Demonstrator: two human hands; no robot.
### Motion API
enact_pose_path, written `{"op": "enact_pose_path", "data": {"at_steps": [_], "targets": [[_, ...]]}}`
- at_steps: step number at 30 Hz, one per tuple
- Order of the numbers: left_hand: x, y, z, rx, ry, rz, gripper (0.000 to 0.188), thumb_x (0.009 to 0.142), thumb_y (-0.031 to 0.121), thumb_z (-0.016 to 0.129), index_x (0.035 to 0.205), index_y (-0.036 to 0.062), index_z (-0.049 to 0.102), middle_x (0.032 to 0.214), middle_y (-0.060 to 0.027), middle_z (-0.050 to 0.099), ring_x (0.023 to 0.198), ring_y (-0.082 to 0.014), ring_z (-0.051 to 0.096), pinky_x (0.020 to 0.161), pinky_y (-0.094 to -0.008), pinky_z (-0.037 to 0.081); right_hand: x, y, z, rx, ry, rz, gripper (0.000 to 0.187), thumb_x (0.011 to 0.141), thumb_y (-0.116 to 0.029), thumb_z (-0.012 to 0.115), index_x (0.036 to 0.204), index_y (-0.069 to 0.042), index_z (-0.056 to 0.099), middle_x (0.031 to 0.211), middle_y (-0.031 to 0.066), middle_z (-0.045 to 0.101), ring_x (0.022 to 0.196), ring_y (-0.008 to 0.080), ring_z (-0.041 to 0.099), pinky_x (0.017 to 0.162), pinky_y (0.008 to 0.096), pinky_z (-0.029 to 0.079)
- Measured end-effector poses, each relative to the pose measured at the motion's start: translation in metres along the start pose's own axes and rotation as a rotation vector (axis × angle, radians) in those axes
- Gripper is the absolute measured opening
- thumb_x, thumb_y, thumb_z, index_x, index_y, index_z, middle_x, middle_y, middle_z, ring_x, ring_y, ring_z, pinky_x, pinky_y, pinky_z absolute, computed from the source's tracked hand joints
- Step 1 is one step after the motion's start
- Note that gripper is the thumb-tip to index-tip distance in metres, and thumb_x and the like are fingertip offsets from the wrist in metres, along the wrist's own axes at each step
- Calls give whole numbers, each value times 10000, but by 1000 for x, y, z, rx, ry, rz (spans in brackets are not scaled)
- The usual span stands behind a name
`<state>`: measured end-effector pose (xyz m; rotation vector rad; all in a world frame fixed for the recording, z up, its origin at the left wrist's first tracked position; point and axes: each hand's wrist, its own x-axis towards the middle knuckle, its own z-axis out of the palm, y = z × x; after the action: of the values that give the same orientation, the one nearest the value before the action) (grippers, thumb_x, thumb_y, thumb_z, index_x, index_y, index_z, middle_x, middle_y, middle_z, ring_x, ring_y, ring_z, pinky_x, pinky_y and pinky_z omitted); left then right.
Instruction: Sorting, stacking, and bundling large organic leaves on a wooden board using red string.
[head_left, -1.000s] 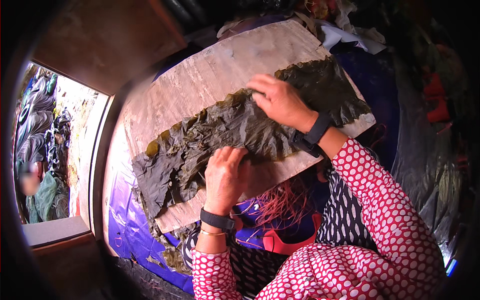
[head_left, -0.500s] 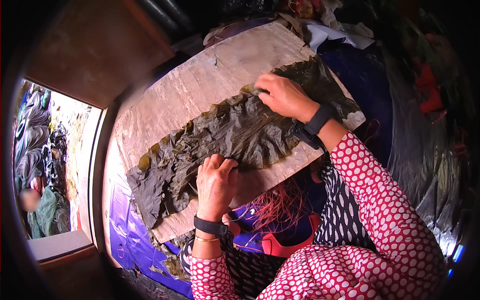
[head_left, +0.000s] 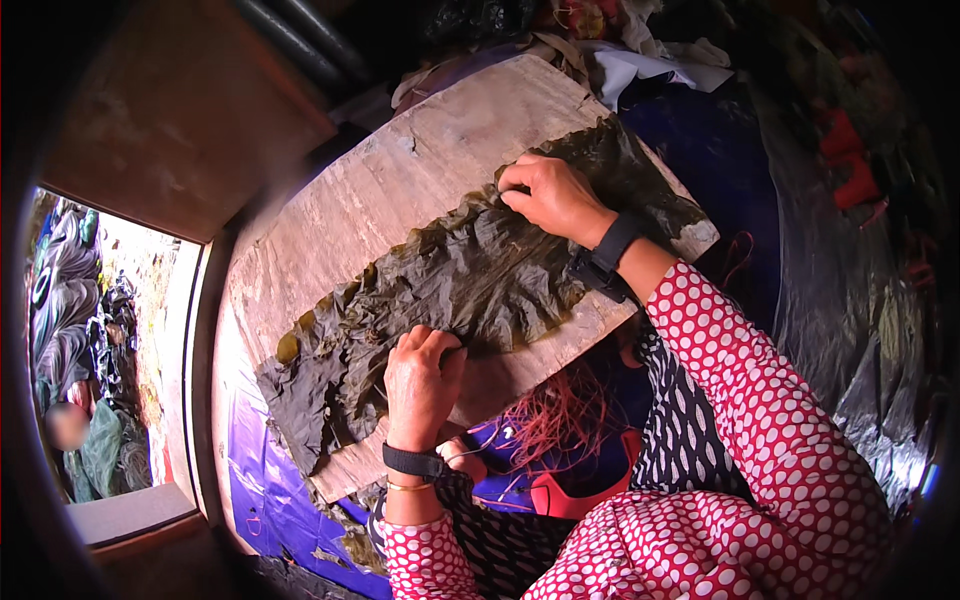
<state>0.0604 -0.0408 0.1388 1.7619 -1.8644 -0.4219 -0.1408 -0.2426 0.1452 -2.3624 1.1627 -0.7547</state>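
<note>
The scene is seen from the person's head, through the left of two wide cameras. The view is pointed down at the left hand (head_left: 420,385), the right hand (head_left: 558,200) and the board (head_left: 400,175), all seen from close above. Near the round rim, straight edges are bent.

Long dark leafy sheet (head_left: 470,265), spread right across the pale board (head_left: 440,130)!
It's lying slantwise, lower left to upper right, blackish-green and crumpled through the middle, upper edge ruffled olive-brown, a rounded yellowish patch near the left end, right end flatter.
</note>
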Motion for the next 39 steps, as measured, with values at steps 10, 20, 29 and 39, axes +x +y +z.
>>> {"op": "enact_pose_path", "data": {"at_steps": [10, 20, 29, 39], "targets": [[3, 7, -1, 16, -8, 15, 63, 745, 83, 673, 787, 43, 648, 765, -100, 586, 766, -292, 600, 691, -375, 481, 9, 19, 10, -7, 68, -67, 159, 811, -116, 597, 934, -34, 654, 857, 183, 662, 816, 362, 638, 723, 393, 507], [4, 4, 3, -66, -30, -28, 80, 730, 91, 693, 784, 80, 635, 780, -92, 575, 780, -312, 580, 695, -402, 466, 15, 66, -56, 420, 340, 210, 194, 864, -136, 634, 1010, -13, 666, 783, -5, 658, 693, 34, 562, 629, 235, 464], [1, 1, -3, -95, -24, -70, 70, 729, 74, 695, 774, 56, 645, 747, -101, 579, 727, -298, 596, 652, -383, 477, 0, 64, -61, -11, -16, 186, 194, 809, -184, 567, 927, -70, 671, 890, 161, 670, 819, 345, 639, 724, 432, 492], [3, 2, -2, -93, -32, -66, 67, 737, 30, 683, 793, 24, 647, 753, -98, 593, 704, -251, 621, 652, -336, 494, 9, 81, -61, 369, 197, 252, 303, 933, -166, 501, 1164, 12, 581, 938, 77, 679, 798, 119, 632, 643, 247, 482]]}}
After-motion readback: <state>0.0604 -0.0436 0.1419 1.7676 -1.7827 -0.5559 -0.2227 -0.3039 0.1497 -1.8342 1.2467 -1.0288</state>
